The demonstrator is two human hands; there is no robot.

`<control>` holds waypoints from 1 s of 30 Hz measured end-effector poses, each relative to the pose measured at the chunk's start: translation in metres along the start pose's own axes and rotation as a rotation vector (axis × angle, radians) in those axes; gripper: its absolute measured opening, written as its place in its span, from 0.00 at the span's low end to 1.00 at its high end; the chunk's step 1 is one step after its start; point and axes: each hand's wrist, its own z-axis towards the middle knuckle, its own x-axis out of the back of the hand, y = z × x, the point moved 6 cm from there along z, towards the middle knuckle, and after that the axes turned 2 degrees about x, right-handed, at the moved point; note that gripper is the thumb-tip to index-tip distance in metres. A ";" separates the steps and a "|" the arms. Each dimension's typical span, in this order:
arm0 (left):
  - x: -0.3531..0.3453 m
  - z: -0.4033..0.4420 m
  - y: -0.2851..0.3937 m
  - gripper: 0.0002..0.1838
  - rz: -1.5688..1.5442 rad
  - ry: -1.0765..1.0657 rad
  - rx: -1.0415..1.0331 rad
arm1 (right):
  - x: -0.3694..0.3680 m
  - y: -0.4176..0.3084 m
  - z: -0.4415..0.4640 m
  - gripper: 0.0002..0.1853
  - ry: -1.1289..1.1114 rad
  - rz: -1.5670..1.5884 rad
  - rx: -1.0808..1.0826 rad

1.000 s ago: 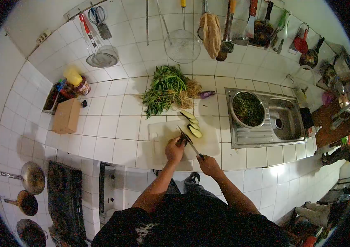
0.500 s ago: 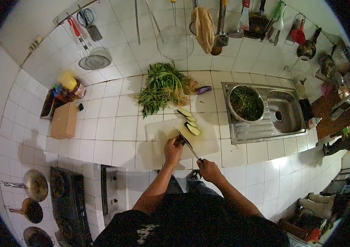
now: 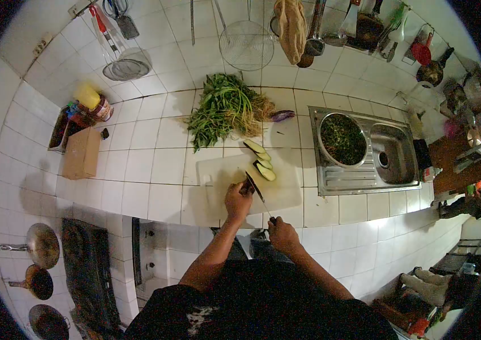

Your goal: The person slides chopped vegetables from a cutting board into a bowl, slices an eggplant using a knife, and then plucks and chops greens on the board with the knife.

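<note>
My left hand [image 3: 237,202] is closed around a dark-skinned piece of eggplant [image 3: 245,189], mostly hidden by the fingers, over the near part of a white cutting board [image 3: 212,170]. In my right hand [image 3: 283,233] is the handle of a knife [image 3: 257,191]. Its blade points away from me and lies right against the eggplant piece. Just beyond the blade, several pale eggplant slices with dark skin [image 3: 264,170] lie on the board and past its far edge. A purple eggplant piece [image 3: 283,115] rests farther back on the tiled counter.
Leafy greens with roots [image 3: 223,105] lie behind the board. On the right, a bowl of chopped greens [image 3: 342,139] stands on the steel sink [image 3: 388,130]. A cardboard box [image 3: 82,154] is at the left. Strainers [image 3: 246,45] and other utensils hang on the wall.
The view has tilted slightly, so the counter appears higher in the picture. Both hands keep their grips, and the knife stays at the eggplant piece with its blade angled a little more steeply.
</note>
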 end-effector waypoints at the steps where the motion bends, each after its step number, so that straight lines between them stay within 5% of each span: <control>1: -0.002 0.001 -0.002 0.16 -0.003 -0.001 0.004 | -0.005 0.006 0.003 0.21 -0.022 0.019 0.021; 3: -0.002 0.002 -0.004 0.16 0.034 -0.004 -0.018 | -0.010 0.009 0.011 0.21 -0.050 0.032 0.043; 5: 0.002 0.001 0.000 0.17 0.041 0.050 -0.099 | -0.008 -0.007 0.022 0.20 -0.010 -0.153 0.290; 6: 0.006 -0.001 0.007 0.17 0.049 0.105 -0.191 | -0.010 -0.001 0.034 0.18 -0.025 -0.056 0.031; 7: 0.005 -0.001 0.006 0.17 0.045 0.098 -0.188 | -0.013 -0.004 0.049 0.18 -0.026 -0.059 0.024; 9: -0.002 0.004 -0.004 0.17 0.041 0.038 -0.090 | -0.022 -0.016 0.075 0.19 -0.033 -0.151 0.277; 13: 0.006 0.013 -0.001 0.16 0.054 0.036 -0.086 | -0.029 -0.010 0.067 0.20 -0.132 -0.331 0.398; 15: 0.015 0.006 0.011 0.16 0.003 0.090 -0.113 | -0.008 -0.003 0.038 0.21 -0.076 -0.134 0.230; 22: 0.002 0.006 -0.001 0.18 -0.049 0.044 -0.074 | -0.011 0.013 0.054 0.21 -0.039 -0.181 0.080; 30: 0.000 0.002 -0.004 0.17 0.061 0.052 -0.117 | -0.012 -0.006 0.071 0.22 0.000 -0.077 0.163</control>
